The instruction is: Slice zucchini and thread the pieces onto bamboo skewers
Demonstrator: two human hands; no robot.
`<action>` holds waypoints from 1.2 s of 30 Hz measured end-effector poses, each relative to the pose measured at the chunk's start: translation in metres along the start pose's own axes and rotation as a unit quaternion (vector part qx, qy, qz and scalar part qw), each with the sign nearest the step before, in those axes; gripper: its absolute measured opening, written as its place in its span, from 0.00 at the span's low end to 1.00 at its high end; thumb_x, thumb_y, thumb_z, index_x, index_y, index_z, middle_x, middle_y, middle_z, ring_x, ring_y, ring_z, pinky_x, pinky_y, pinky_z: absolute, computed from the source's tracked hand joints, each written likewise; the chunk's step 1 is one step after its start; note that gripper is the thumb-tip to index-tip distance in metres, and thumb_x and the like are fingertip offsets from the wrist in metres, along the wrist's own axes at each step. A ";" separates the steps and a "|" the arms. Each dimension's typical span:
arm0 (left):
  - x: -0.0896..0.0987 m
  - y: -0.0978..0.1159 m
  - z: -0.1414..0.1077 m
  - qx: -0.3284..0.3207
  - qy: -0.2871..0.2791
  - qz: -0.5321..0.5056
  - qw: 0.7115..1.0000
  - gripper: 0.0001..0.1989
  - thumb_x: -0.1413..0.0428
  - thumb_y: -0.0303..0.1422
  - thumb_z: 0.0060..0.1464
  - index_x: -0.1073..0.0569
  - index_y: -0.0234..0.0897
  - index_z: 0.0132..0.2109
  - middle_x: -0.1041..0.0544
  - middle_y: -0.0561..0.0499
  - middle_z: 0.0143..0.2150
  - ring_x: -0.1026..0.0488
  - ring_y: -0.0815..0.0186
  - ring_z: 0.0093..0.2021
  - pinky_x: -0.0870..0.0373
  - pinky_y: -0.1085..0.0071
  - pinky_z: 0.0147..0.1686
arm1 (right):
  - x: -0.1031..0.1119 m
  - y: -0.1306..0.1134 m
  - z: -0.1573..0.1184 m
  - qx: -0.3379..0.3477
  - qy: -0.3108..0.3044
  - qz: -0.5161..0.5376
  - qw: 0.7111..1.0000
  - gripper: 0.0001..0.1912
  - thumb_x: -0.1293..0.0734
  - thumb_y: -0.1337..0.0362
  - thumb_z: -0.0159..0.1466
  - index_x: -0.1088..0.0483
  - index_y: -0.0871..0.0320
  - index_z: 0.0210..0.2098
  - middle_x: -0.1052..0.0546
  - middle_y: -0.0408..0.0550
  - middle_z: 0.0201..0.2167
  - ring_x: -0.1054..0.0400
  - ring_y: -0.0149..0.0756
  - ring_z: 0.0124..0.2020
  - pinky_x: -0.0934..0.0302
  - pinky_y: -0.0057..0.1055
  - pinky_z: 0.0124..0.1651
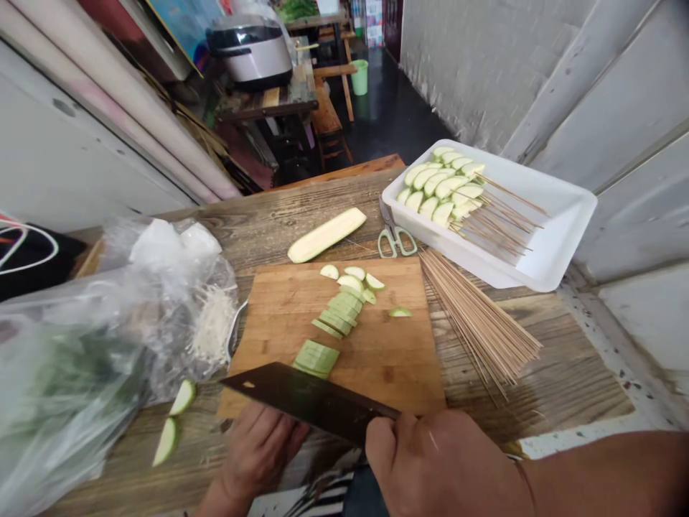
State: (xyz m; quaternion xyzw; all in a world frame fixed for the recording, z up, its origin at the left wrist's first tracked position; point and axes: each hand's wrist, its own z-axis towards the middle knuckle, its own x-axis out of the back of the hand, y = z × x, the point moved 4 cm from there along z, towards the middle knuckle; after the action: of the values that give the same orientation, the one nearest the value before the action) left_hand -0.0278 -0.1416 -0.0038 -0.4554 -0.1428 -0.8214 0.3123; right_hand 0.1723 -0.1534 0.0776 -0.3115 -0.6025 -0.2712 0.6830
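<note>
My right hand is wrapped round the handle of a wide dark knife, whose blade lies across the front of a wooden cutting board. Beside the blade, at the board's front edge, my left hand has its fingers bent together; what they hold, if anything, is hidden behind the knife. Sliced green zucchini touches the far side of the blade. More slices run in a row behind it, with several loose pieces around them. A halved zucchini lies cut face up beyond the board.
A white tray of skewered slices stands at the back right. Green-handled scissors and a bundle of wooden skewers lie near it. Plastic bags cover the left side, with two zucchini slices beside them.
</note>
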 end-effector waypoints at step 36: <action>0.003 -0.003 -0.019 0.001 0.012 0.009 1.000 0.11 0.52 0.27 0.56 0.38 0.40 0.25 0.38 0.57 0.17 0.40 0.71 0.18 0.40 0.72 0.22 | 0.001 -0.008 -0.005 -0.009 0.023 -0.025 0.999 0.08 0.41 0.70 0.61 0.39 0.60 0.25 0.35 0.43 0.11 0.44 0.30 0.09 0.61 0.26 0.15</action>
State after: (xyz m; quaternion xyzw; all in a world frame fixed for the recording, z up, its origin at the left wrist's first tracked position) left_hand -0.0431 -0.1505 -0.0119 -0.4467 -0.1356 -0.8239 0.3213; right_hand 0.1699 -0.1624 0.0786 -0.2959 -0.5920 -0.3006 0.6867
